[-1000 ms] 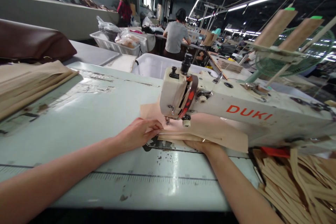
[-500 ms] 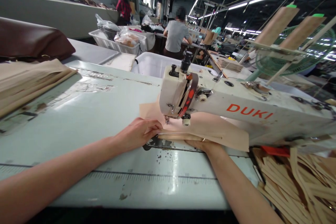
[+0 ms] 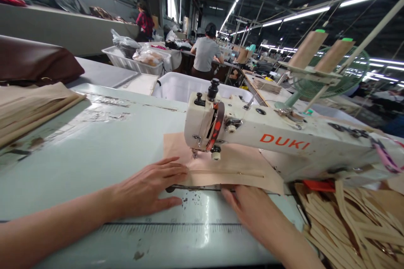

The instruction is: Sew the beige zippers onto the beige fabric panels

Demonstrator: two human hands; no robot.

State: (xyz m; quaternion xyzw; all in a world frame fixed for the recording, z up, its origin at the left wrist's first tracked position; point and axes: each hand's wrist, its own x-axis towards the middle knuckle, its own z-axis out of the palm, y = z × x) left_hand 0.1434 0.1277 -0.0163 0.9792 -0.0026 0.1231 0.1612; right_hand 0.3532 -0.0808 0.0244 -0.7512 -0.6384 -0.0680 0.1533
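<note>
A beige panel (image 3: 217, 180) lies flat on the bed of the sewing machine (image 3: 240, 132), with a zipper (image 3: 221, 172) running along it and a small metal pull near its right part. The needle and presser foot (image 3: 195, 154) stand over the panel's left part. My left hand (image 3: 154, 185) is open, palm down, its fingertips on the panel's near left edge and its thumb apart on the table. At the near edge, right of the middle, my right hand (image 3: 249, 201) reaches under the panel. Its thumb shows, but the panel hides its other fingers.
Stacked beige pieces (image 3: 34, 109) and a brown leather item (image 3: 38, 61) lie at the left. Beige strips (image 3: 350, 222) heap at the right. Behind the machine are a white bin (image 3: 183, 86) and thread cones (image 3: 307, 48). Two people work farther back.
My left hand has gone from a pinch at the panel's edge to spread fingers. The near edge, folded up before, now lies flat with the zipper showing. The view has shifted slightly.
</note>
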